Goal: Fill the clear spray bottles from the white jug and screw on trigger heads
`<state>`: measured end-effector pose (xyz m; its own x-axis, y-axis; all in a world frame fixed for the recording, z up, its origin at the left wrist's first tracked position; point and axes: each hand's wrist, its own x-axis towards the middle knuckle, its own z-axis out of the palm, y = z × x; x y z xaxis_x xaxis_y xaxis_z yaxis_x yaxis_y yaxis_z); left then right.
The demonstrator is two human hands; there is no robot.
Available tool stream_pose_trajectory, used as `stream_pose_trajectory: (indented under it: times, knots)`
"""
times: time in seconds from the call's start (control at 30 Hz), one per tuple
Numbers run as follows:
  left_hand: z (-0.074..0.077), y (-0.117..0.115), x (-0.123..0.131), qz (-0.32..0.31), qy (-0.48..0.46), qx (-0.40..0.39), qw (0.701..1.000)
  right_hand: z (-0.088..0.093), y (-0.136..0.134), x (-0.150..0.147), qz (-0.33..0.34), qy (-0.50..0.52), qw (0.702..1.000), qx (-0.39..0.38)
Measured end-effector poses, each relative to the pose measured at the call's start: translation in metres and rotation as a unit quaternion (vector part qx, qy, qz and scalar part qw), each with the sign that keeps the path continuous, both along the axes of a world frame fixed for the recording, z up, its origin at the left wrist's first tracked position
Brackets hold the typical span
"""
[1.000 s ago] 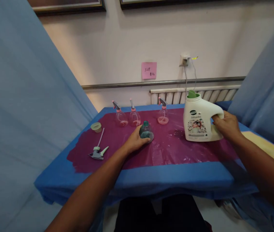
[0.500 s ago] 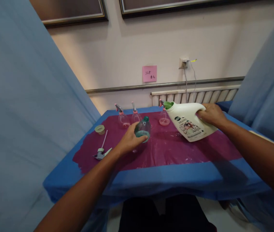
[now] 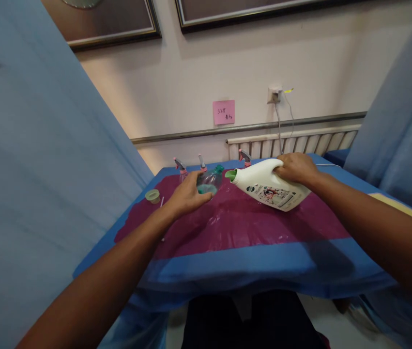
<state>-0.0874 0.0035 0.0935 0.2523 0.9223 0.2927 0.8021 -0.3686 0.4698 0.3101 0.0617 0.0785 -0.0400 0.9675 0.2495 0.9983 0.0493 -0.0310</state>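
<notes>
My left hand [image 3: 191, 193] is wrapped round a clear greenish spray bottle [image 3: 210, 180] with its sprayer top off. The bottle leans to the right, and some pale green liquid lies in it. My right hand [image 3: 296, 168] grips the handle of a white detergent jug [image 3: 273, 186], tilted so that its green spout [image 3: 231, 175] points left at the bottle's neck. A short gap separates spout and neck; I cannot make out any liquid flowing between them. Behind stand spray bottles with pink and grey sprayer heads [image 3: 244, 157], partly hidden by my left hand and the jug.
A pale green cap [image 3: 152, 196] lies on the purple sheet [image 3: 242, 228] at the left. The thin tube [image 3: 162, 201] of a sprayer shows beside my left forearm. Blue cloth [image 3: 264, 264] covers the table, blue curtains [image 3: 56, 145] hang at both sides, and a radiator [image 3: 314, 140] is behind.
The jug has moved left and tipped further over, bringing its spout closer to the bottle. My left hand has tilted the bottle to the right, and my left forearm now hides the loose sprayer's head.
</notes>
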Motion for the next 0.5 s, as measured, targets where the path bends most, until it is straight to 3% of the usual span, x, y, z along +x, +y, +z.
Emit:
stream_pose_trajectory:
  times: [0.5]
  knots:
    - [0.003,-0.002,-0.013,-0.024,0.218,0.045,0.975,0.007,0.0,-0.018,0.034,-0.036,0.999,-0.016]
